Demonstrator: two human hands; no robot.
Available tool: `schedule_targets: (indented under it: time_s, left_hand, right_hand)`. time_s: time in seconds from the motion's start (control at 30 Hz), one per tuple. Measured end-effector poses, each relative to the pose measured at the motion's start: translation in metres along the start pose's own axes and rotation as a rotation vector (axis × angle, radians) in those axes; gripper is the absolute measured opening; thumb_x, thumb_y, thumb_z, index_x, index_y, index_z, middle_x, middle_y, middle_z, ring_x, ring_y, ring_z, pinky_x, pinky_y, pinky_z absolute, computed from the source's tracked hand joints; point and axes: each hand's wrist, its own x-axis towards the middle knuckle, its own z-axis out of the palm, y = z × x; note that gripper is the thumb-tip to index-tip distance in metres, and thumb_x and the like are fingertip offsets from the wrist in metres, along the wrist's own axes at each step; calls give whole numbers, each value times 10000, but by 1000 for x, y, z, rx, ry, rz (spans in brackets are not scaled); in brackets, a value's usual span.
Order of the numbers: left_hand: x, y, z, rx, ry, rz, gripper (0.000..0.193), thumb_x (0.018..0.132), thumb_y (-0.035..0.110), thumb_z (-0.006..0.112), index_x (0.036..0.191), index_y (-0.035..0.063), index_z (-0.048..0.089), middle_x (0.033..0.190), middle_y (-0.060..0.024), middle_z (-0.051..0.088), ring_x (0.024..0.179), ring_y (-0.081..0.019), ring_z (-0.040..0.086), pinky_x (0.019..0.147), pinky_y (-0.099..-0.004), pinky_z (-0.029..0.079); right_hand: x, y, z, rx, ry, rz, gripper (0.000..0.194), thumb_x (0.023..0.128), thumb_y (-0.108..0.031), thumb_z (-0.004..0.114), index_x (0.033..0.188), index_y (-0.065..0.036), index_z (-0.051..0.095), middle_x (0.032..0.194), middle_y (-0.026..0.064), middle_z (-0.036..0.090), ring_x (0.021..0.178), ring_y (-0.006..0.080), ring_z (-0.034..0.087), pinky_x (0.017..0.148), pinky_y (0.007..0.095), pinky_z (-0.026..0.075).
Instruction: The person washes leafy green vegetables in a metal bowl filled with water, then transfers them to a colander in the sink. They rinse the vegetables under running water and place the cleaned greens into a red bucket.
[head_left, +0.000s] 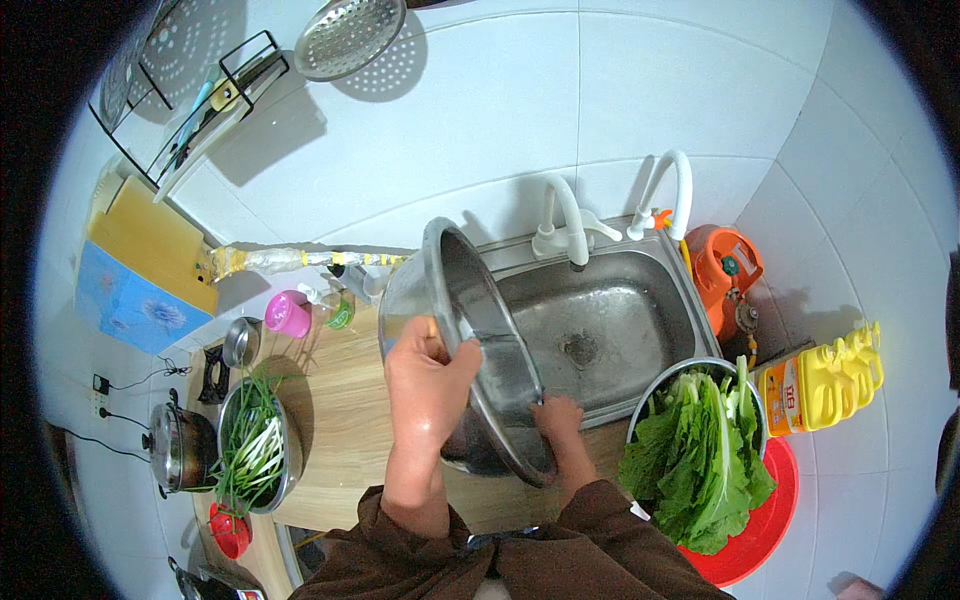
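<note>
A large stainless steel basin (409, 300) is tilted steeply on its side, its mouth turned towards the sink (517, 292). My left hand (431, 375) grips the near side of its rim, thumb over the edge. At the basin's lower right rim my right hand (559, 416) has hold too, its fingers partly hidden. The sink's metal bowl is wet around the drain. Above it stand a white mixer faucet (574, 225) and a second white gooseneck tap (679, 195).
Right of the sink, leafy greens (697, 457) fill a metal bowl above a red basin (780, 487). Beyond are an orange gas cylinder (712, 262) and yellow oil jugs (817, 382). On the left, green onions (255, 450) lie in another bowl on the wooden counter (337, 435), beside a lidded pot (176, 446).
</note>
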Motion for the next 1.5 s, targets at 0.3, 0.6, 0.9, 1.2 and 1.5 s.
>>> schedule_targets:
  time_s: [0.3,0.6,0.9,1.2,1.5]
  left_hand:
    - [-26,21,26,49,-109,135,174,676,78,617,657,-17,472,483,-73,488,427,-85,418,423,-240,357]
    - [-21,3,22,69,-81,201,158,674,81,627,695,-9,499,487,-93,506,408,-97,451,416,-246,367]
    - [-25,1,25,90,-126,177,181,677,111,635,723,-10,509,503,-99,509,434,-99,474,441,-252,390]
    - [-7,-35,-19,-243,-49,93,203,721,-35,542,627,81,404,580,59,397,512,-23,333,463,-179,274]
    - [-2,-126,-68,-670,124,-121,189,683,-79,510,644,80,415,600,45,427,538,-35,363,522,-183,315]
  right_hand:
    - [5,-20,-4,70,-139,33,434,733,-460,509,929,-87,612,981,147,576,911,313,547,759,431,426]
    - [20,-11,7,86,-171,49,441,753,-438,484,984,-74,577,1006,149,570,940,325,536,777,451,412]
    - [29,-13,26,153,-222,20,452,777,-403,463,1079,-69,495,1072,157,526,977,341,510,812,474,394]
    - [3,-17,-7,192,90,157,575,732,-274,570,1189,11,368,1164,235,410,1027,377,443,843,425,380]
    - [-44,-42,-51,113,514,-175,325,758,-218,527,1017,-23,526,1099,215,464,988,344,454,844,398,374]
